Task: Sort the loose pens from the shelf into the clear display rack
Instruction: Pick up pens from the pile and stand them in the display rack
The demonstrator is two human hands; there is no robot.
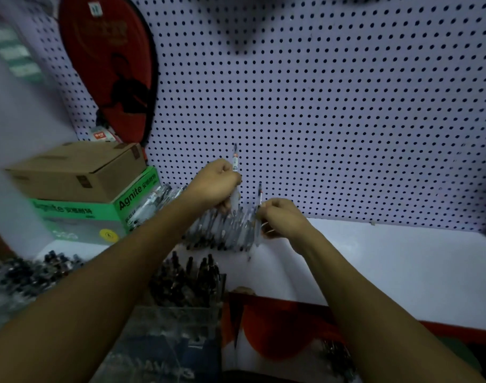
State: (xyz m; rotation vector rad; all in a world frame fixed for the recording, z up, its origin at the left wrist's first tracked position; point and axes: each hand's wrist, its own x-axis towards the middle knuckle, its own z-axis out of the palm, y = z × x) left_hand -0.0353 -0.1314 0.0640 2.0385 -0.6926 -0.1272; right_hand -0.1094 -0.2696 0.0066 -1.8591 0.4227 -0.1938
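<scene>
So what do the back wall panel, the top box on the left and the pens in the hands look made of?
Back panel: looks like painted pegboard with a matte pale finish and regular holes; whether metal or hardboard is unclear. Top box: brown corrugated cardboard, folded flaps. Pens: apparently clear plastic barrels.

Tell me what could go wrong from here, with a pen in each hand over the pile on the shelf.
1. Each hand grips only one pen: the left hand holds its pen upright, and the right hand pinches another pen low down. Either could slip and drop back.
2. The loose pens lie heaped against the pegboard; pulling more out may send some rolling across the white shelf.
3. The clear rack looks crowded, so insertion may jam.
</scene>
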